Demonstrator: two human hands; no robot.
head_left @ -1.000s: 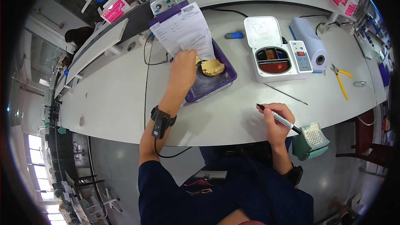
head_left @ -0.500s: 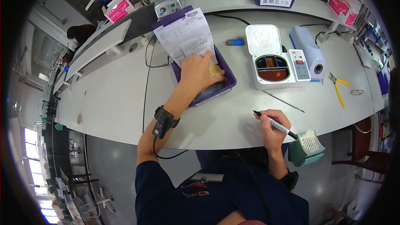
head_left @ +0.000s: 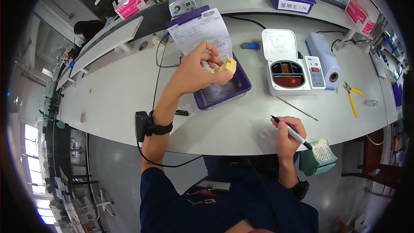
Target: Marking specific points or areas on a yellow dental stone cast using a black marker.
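My left hand (head_left: 192,75) pinches a pale yellow plaster dental model (head_left: 229,65) and holds it above a purple tray (head_left: 246,87). The fingers hide part of the model. A printed form (head_left: 202,30) rests upright at the tray's far end, against a purple board. Near the front edge of the table, my right hand (head_left: 286,144) grips a marker pen (head_left: 296,135), its dark tip bare and pointing up and left. A short black cylinder (head_left: 182,112) lies beside my left forearm.
Right of the tray stands a white wax heater (head_left: 284,87) with its lid up, beside a blue-grey device (head_left: 321,51). A metal instrument (head_left: 297,108), yellow-handled pliers (head_left: 353,103) and a blue cylinder (head_left: 250,45) lie on the table. A green box (head_left: 319,159) sits at the front edge.
My left hand has lifted the dental model up out of the tray, and the wrist has turned. The black cylinder now shows beside the forearm. My right hand keeps its hold on the marker pen.
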